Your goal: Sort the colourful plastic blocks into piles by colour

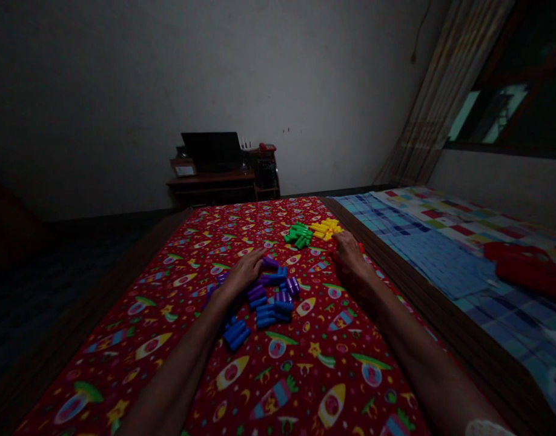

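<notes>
Small plastic cylinders lie sorted by colour on a red patterned cloth. My left hand rests over a mixed group of purple cylinders and blue cylinders, its fingers stretched out beside a purple one. Farther right, my right hand is curled downward over red cylinders, which show at both sides of it. What lies under its fingertips is hidden. Just beyond that hand is a pile of yellow cylinders, with a green pile touching its left side.
A bed with a blue checked sheet stands to the right, a red garment on it. Against the back wall, a low desk holds a dark monitor and a red telephone. A curtain hangs by the window.
</notes>
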